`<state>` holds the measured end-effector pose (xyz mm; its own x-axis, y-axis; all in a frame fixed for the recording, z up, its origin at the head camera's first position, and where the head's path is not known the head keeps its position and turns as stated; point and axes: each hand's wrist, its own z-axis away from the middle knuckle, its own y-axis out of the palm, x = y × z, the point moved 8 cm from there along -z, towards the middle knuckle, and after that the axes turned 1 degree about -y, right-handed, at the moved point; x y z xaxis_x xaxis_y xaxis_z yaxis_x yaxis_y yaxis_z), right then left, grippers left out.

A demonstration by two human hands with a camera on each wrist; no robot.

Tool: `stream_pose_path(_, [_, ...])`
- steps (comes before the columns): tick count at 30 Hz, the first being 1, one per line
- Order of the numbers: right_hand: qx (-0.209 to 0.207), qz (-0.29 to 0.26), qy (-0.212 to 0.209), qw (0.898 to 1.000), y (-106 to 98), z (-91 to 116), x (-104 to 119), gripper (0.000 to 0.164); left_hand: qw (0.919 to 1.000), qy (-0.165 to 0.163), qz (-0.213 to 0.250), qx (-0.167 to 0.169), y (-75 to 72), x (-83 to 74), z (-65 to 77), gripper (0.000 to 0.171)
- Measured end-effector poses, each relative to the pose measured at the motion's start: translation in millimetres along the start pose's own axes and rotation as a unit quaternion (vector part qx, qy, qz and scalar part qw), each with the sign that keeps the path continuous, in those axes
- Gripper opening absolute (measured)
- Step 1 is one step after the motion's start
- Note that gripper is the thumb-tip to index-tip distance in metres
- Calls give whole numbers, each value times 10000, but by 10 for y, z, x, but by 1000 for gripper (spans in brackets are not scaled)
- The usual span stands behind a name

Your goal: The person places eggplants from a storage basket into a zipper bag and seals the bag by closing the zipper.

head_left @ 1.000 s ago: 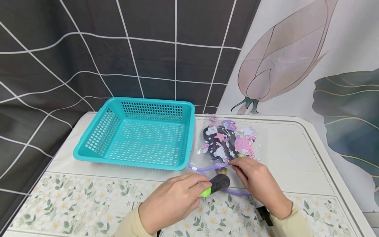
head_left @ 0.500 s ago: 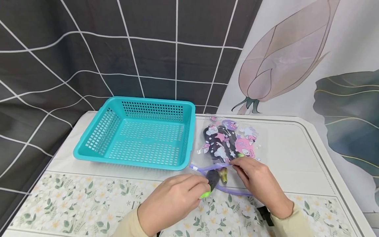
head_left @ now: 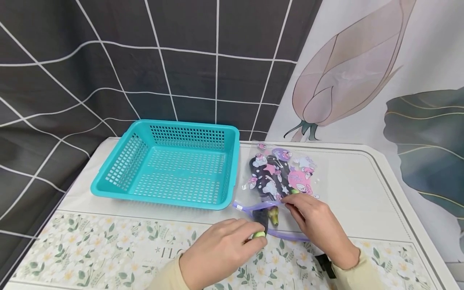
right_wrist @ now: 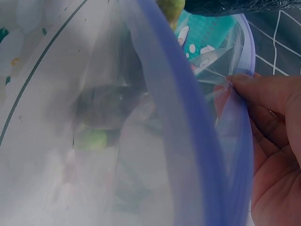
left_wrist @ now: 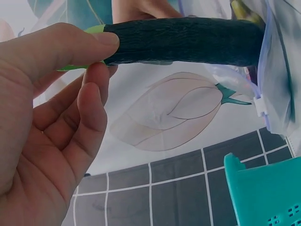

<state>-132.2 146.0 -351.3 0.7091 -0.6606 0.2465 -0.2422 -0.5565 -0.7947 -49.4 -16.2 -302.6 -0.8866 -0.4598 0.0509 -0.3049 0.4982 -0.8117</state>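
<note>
My left hand [head_left: 226, 249] pinches a dark green cucumber [left_wrist: 188, 41] by its bright green end, between thumb and fingers. The far end of the cucumber reaches into the mouth of a clear zip bag [head_left: 250, 192] printed with pink and purple cartoon figures. Its purple zip edge [right_wrist: 193, 99] is held up by my right hand [head_left: 319, 219], with thumb and fingertips pinching the rim. Dark vegetables lie inside the bag, partly hidden by the prints. One brownish-green stem [head_left: 273, 216], like an eggplant's, sticks out at the mouth beside the cucumber.
A turquoise plastic basket [head_left: 163, 202] with perforated walls stands left of the bag, close to it. Both are on a white table cover [head_left: 351, 185] with a floral band along the front. A dark grid curtain [head_left: 188, 72] hangs behind the table.
My left hand has turned the cucumber from pointing right to pointing away, and its far end has gone into the bag's mouth. My right hand keeps its place on the rim.
</note>
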Motion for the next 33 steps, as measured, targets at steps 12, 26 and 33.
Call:
stream_pose_path(12, [-18, -4, -24, 10000, 4, 15, -1, 34, 9997, 107, -123, 166, 151, -45, -4, 17])
stream_pose_path(26, [-37, -11, -103, 9999, -1, 11, -3, 34, 9993, 149, -346, 63, 251, -49, -17, 22])
stream_pose_path(33, [-66, -40, -118, 9999, 1, 3, 8, 31, 9993, -149, -239, 257, 347, -20, -1, 15])
